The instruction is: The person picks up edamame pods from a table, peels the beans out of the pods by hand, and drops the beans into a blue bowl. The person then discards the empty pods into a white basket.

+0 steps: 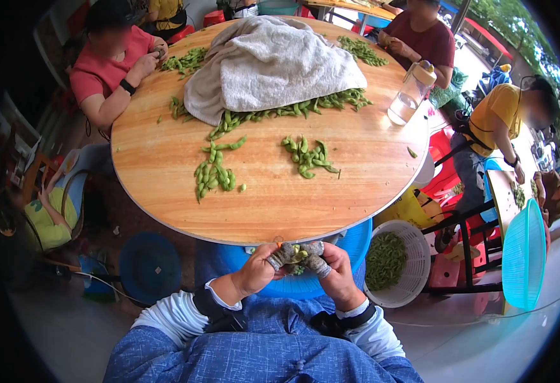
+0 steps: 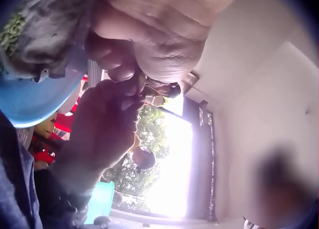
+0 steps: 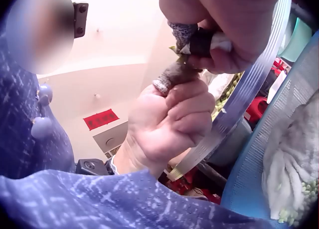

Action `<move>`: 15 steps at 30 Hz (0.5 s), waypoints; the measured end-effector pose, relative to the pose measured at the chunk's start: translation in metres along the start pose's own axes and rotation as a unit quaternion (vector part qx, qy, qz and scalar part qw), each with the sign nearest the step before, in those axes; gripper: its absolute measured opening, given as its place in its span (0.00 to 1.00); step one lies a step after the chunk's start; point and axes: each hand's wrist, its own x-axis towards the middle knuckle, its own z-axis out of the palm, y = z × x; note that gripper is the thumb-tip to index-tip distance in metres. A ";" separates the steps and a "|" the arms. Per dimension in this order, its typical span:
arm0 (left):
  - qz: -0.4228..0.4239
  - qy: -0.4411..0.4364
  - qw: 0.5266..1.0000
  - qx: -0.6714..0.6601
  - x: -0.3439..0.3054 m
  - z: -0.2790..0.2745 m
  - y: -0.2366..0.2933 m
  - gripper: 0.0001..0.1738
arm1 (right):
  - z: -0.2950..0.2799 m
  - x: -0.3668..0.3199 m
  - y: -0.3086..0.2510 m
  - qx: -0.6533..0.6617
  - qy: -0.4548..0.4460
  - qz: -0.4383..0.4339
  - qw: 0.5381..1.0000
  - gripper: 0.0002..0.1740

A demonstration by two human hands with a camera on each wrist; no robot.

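Note:
Over a blue basin (image 1: pixel 358 246) at my lap, my left hand (image 1: pixel 254 273) and right hand (image 1: pixel 342 274) meet fingertip to fingertip. Grey coverings wrap the thumbs and some fingertips. Both hands pinch a green soybean pod (image 1: pixel 298 254) between them. In the right wrist view, a bit of the pod (image 3: pixel 180 56) peeks out between the wrapped thumbs; the fingers hide the rest. A pale cloth (image 3: pixel 291 156) and light green beans (image 3: pixel 308 196) lie in the basin. On the table (image 1: pixel 280 220) ahead are two small piles of pods, left (image 1: pixel 213 175) and right (image 1: pixel 309 158).
A grey towel (image 1: pixel 286 67) covers a large heap of pods (image 1: pixel 293 110). A water bottle (image 1: pixel 411 96) stands at the table's right. A white basket (image 1: pixel 414 281) of pods sits on the floor at right. Other people sit around, one in a red shirt (image 1: pixel 104 67).

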 end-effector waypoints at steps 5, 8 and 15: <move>0.135 0.024 0.963 0.232 0.012 0.012 0.005 0.09 | 0.001 0.000 -0.007 -0.023 0.039 0.061 0.997 0.12; 0.046 0.006 0.975 0.216 0.006 0.016 0.028 0.08 | 0.002 0.001 -0.011 -0.046 0.037 0.060 0.996 0.12; -0.087 -0.027 0.993 0.079 0.005 0.006 0.026 0.05 | 0.000 0.001 -0.010 -0.059 0.051 0.071 0.994 0.11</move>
